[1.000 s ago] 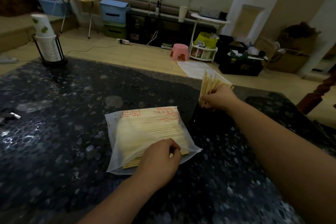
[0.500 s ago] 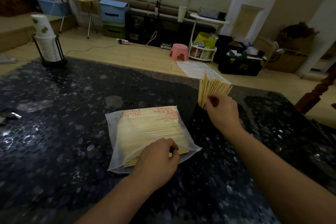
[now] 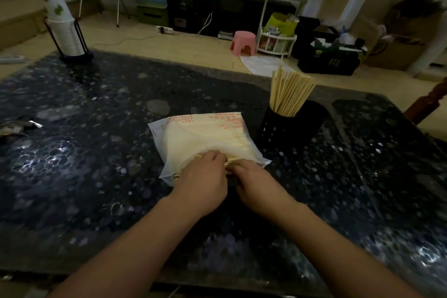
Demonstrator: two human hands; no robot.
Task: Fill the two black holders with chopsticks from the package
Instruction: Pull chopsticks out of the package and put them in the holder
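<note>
— At the near mouth of the package [image 3: 203, 135], what have the hands got?

— I see the left hand [image 3: 205, 181] with fingers curled down onto the plastic lip and the chopstick ends there, a yellow ring on one finger. The right hand [image 3: 256, 184] lies just beside it, touching it, fingers tucked toward the same opening; I cannot tell whether it pinches anything, the fingertips are hidden.

— And the package itself?

— I read it as a flat, translucent plastic bag with red print along its far edge, lying on the dark speckled table [image 3: 96, 152]. The pale wooden chopsticks inside [image 3: 232, 143] lie flat, their long axis running from the hands away toward the far edge; a few tips [image 3: 176, 175] poke out at the near left corner.

— The holders?

— Only one black holder [image 3: 285, 128] is plain to me: a round, perforated cup just right of the bag. A bundle of chopsticks [image 3: 290, 92] stands in it, upright and fanning out rightward at the top.

— Farther out?

— A stack of ribbed paper cups [image 3: 64, 31] in a black wire stand sits at the far left of the table, and a pink stool [image 3: 243, 42] is on the floor beyond.
</note>
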